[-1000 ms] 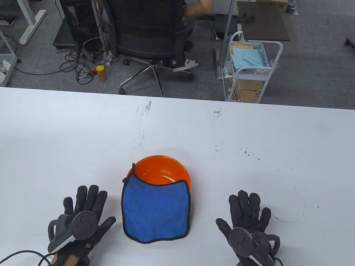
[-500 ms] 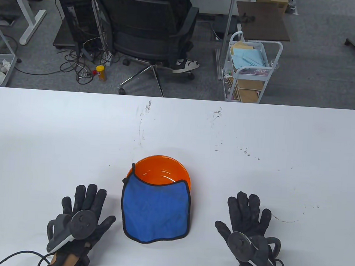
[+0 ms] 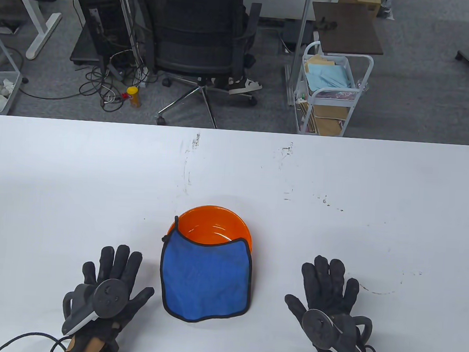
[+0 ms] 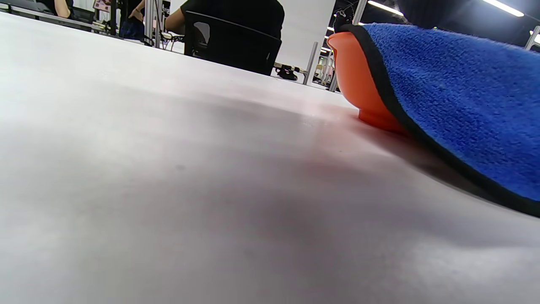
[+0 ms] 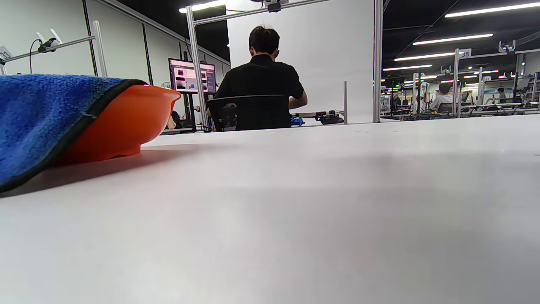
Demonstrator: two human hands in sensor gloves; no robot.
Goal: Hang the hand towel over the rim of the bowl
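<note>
The blue terry hand towel with black edging [image 3: 205,280] is lying over the near rim of the orange plastic bowl [image 3: 215,224], trailing onto the white desk [image 3: 337,182]. Both hands, left [image 3: 108,283] and right [image 3: 328,299], are resting flat, fingers spread, gripping nothing. A brush from either hand is likely dragging the towel off.

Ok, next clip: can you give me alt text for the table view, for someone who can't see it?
A blue hand towel with black trim hangs over the near rim of an orange plastic bowl on a white table, its lower part lying on the tabletop. A black-gloved left hand and right hand lie flat, fingers spread, either side, touching neither.
</note>
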